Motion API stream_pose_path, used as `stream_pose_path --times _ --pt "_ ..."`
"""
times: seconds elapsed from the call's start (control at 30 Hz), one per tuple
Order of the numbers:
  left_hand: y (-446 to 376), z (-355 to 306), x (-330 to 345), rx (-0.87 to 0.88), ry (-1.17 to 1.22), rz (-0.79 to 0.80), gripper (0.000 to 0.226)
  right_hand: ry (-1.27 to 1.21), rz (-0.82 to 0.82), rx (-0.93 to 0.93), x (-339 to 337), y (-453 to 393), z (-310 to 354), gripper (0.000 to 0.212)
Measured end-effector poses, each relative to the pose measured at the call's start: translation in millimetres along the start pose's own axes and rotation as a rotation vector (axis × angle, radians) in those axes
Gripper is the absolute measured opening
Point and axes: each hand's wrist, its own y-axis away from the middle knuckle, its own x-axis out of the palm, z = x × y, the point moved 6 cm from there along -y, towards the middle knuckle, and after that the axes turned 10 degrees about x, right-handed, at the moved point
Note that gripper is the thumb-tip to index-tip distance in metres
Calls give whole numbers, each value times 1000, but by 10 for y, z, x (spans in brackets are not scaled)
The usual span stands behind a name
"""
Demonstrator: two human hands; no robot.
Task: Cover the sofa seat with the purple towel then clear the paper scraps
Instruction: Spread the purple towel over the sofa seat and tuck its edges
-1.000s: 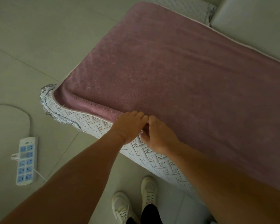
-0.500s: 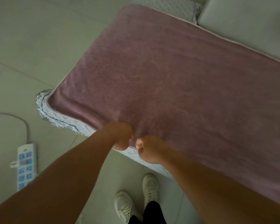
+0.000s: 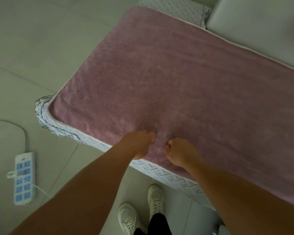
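Here your left hand (image 3: 139, 143) and right hand (image 3: 180, 152) sat side by side, fingers curled, gripping the purple towel (image 3: 168, 85) at the sofa seat's (image 3: 161, 173) front edge; the towel covered the seat.

Hands part along the towel's front hem

The left hand (image 3: 139, 143) and right hand (image 3: 180, 152), touching knuckle to knuckle a second ago over the patterned seat cover (image 3: 161, 173), now sit a little apart with a strip of purple towel (image 3: 159, 78) between them. Both have shifted up onto the towel's near edge, and that hem now hangs lower over the cover's front, hiding more of the pattern there.
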Motion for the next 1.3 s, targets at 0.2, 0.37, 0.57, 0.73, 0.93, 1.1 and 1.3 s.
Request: stream_pose_path --times 0.2,0.37,0.57,0.73,0.93,1.1,1.3 --pt "-380 -503 -96 55 14 -73 40 -102 -166 27 -209 19 -367 7" --pt "-570 -1058 -61 184 -11 -81 34 -177 -194 91 -308 148 -944 10" --pt "-700 -1967 266 409 -57 113 23 -191 -108 176 -175 368 -1686 26" --pt "-891 -2482 680 503 -207 163 31 25 31 47 9 561 -2149 36" --pt "-975 -2629 960 469 -482 114 37 119 -61 -86 191 727 -2435 33" --pt "-1042 -2687 926 397 -472 169 18 162 -90 -96 168 705 -2394 27" --pt "-1064 -2652 920 305 -399 294 20 195 -42 -96 86 730 -2357 20"
